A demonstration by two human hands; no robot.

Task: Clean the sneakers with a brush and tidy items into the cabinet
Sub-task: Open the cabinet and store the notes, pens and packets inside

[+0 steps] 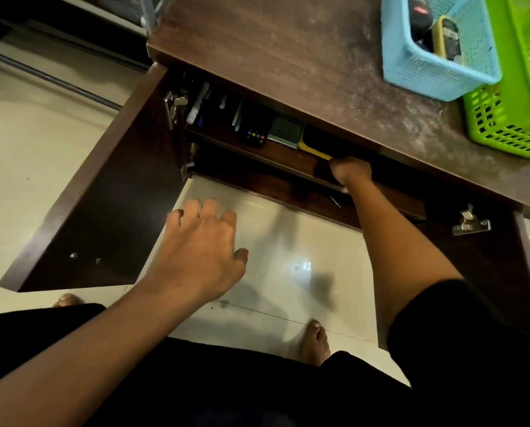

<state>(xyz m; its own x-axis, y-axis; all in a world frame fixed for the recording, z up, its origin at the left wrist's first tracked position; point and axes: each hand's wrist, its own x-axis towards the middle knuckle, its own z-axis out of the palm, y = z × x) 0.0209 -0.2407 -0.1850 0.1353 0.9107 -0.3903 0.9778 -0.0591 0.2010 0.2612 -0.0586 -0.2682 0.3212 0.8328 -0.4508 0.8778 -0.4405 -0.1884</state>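
Baskets (426,78) (503,118) two, yellow brush (316,153) one

yellow brush (314,151) w/ blk bristles on cabinet (288,57) shelf.

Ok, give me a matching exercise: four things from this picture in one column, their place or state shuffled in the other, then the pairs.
1. blue basket
2. brush
3. left hand
4. left cabinet door

A. swung open
B. relaxed, holding nothing
C. on the cabinet top
D. gripped by the right hand, at the shelf

Pairs: 1-C, 2-D, 3-B, 4-A.
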